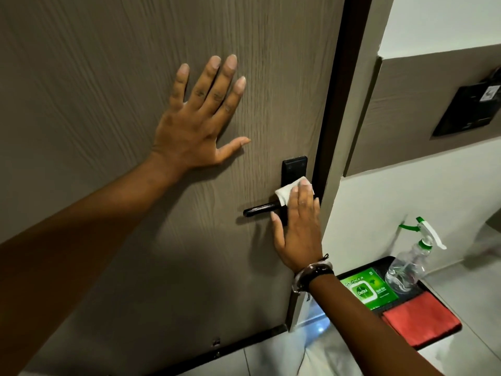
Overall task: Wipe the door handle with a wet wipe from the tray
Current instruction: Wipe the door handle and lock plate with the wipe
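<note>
1. The left hand (193, 131) lies flat on the door (108, 63), fingers spread open, gripping nothing.
2. The right hand (298, 229) presses the wet wipe (286, 192) flat against the door handle (261, 208) at its plate end, fingers extended, not curled.
3. The tray (444, 346) sits on the floor at 4 o'clock from the handle, holding a green wipes pack (368, 290), spray bottle (409, 264) and red cloth (420, 318).
</note>
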